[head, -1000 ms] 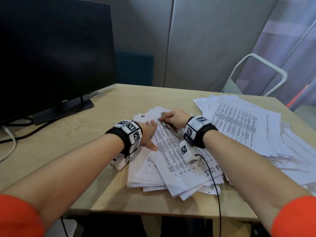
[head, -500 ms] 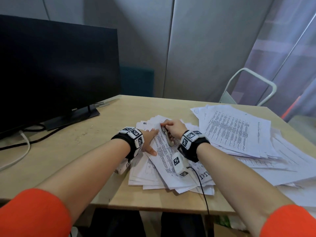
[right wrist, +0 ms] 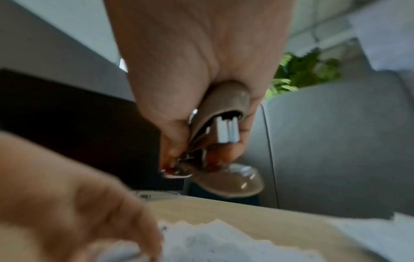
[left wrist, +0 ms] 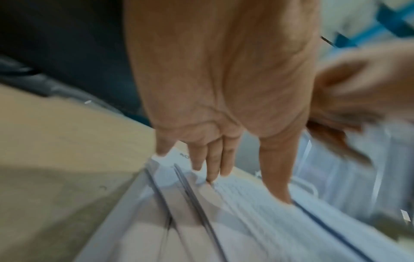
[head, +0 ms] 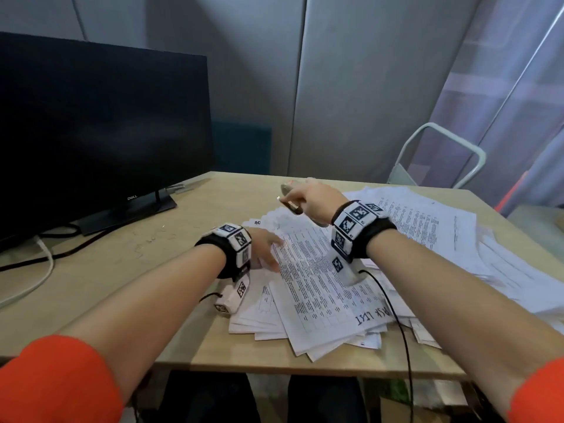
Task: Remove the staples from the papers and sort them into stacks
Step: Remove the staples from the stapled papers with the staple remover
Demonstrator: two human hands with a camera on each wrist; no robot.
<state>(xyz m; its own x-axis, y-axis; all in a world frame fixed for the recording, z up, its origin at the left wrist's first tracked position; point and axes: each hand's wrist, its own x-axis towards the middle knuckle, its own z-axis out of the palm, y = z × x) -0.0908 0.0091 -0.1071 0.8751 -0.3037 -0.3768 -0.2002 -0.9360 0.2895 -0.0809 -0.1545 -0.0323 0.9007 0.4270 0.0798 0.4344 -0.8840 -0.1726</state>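
Observation:
A fanned pile of printed papers [head: 314, 288] lies on the wooden table in front of me. My left hand [head: 267, 250] rests flat on the pile's upper left part, fingers straight; in the left wrist view the fingertips [left wrist: 212, 175] press the sheets [left wrist: 257, 221]. My right hand [head: 308, 198] is raised above the far end of the pile and grips a beige staple remover [head: 290, 198]. The right wrist view shows its metal claws [right wrist: 179, 170] squeezed between thumb and fingers, above the papers [right wrist: 224, 241].
A black Dell monitor [head: 100, 132] stands at the left with cables [head: 45, 254] trailing on the table [head: 100, 270]. A second, larger spread of papers [head: 457, 239] covers the right side. A white metal chair frame [head: 442, 154] stands behind the table.
My right hand has lifted the staple remover off the paper corner and moved it up and away from me. The left hand stays on the pile. The head view has tilted up.

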